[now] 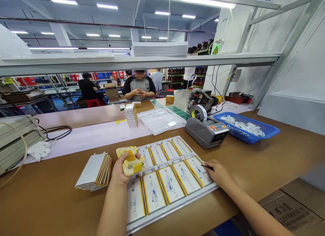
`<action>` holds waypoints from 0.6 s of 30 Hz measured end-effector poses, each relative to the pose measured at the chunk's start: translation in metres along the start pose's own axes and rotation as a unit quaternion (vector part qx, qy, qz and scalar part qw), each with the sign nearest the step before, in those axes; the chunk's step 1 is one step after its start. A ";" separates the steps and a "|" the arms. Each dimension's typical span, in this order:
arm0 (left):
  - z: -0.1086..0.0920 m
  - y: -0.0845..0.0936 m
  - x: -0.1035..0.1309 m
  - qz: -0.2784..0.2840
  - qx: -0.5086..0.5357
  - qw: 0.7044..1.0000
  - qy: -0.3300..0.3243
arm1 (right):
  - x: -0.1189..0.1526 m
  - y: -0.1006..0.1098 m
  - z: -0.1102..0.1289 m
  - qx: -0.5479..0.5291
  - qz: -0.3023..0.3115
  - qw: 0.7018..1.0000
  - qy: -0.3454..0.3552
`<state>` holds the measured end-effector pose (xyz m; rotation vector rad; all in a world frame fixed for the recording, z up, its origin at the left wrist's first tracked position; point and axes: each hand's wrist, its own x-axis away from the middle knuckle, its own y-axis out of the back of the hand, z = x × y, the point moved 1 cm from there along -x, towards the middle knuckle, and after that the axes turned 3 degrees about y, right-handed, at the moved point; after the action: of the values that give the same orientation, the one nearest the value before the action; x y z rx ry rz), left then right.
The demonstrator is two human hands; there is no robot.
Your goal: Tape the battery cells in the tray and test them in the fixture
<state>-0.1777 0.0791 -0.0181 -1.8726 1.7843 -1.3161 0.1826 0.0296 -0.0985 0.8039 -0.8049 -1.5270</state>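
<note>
The left hand (121, 168) is curled around a cream-coloured block wrapped in yellow tape (130, 160), thumb pressed on its top face and the other fingers hidden beneath it; the block is held just above the near-left part of a clear plastic tray (175, 209) lying on the brown workbench (50, 195). The tray holds two rows of flat pouch cells with yellow-taped edges (169, 184); the print on their labels is too small to read, and the block covers part of the back-left pocket. The right hand (218, 172) rests at the tray's right edge, thumb and forefinger pinched on a thin dark tool (207, 167), most of which is buried in the grip, so its kind cannot be told. A fanned stack of bare cells (94, 171) lies just left of the left wrist. Behind the tray stands a grey tape dispenser (207, 129) with a roll on top, and beside it a blue basket (250, 129) of small white pieces. Another stack of cells (131, 115) and empty clear trays (158, 120) sit further back. Across the bench a person in a dark shirt (139, 87) works with both hands together; what they hold is unclear. A white glove (39, 149) lies at the left beside cardboard that is cut off by the frame.
</note>
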 end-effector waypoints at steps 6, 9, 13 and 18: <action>0.002 -0.003 -0.007 -0.035 -0.030 0.999 0.004 | 0.022 0.027 -0.012 -0.099 0.044 0.991 0.074; 0.007 -0.006 -0.013 -0.051 -0.052 0.997 -0.001 | 0.008 0.044 -0.006 -0.093 0.069 0.986 0.123; 0.012 -0.007 -0.019 -0.052 -0.069 0.996 0.005 | -0.020 0.050 0.010 -0.015 0.127 0.972 0.197; 0.011 -0.005 -0.024 -0.038 -0.073 0.997 -0.009 | -0.042 0.046 0.022 0.043 0.178 0.940 0.287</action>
<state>-0.1633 0.0969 -0.0309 -2.0406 1.8639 -1.2192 0.1917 0.0680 -0.0457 1.0381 -0.5396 -0.8715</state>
